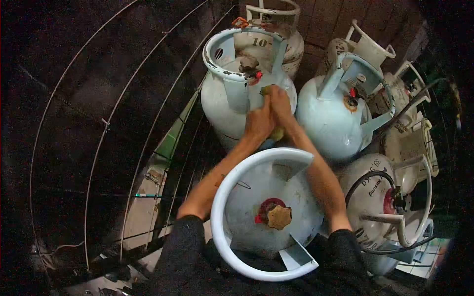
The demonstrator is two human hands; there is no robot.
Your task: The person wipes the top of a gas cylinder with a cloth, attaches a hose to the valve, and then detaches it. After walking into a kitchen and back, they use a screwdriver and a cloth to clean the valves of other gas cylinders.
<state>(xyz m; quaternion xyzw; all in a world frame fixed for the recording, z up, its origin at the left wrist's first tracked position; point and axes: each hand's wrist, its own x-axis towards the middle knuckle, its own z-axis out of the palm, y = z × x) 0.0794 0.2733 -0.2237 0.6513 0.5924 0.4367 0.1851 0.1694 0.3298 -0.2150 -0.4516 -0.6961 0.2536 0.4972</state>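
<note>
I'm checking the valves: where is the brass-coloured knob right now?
The brass-coloured knob is in the head view's lower half, just right of centre, atop the nearest cylinder, inside its pale collar.

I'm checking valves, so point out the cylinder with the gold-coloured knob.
The pale cylinder between the person's forearms, nearest the camera; its gold-coloured knob faces up, and none shows on the others.

"10-" on the rear cylinder (264,43); apparently "39,9KG" and "Kosung" in black on the lower-right cylinder (373,200)

Yellowish item (267,90) pt. hidden, ID unclear.
</note>
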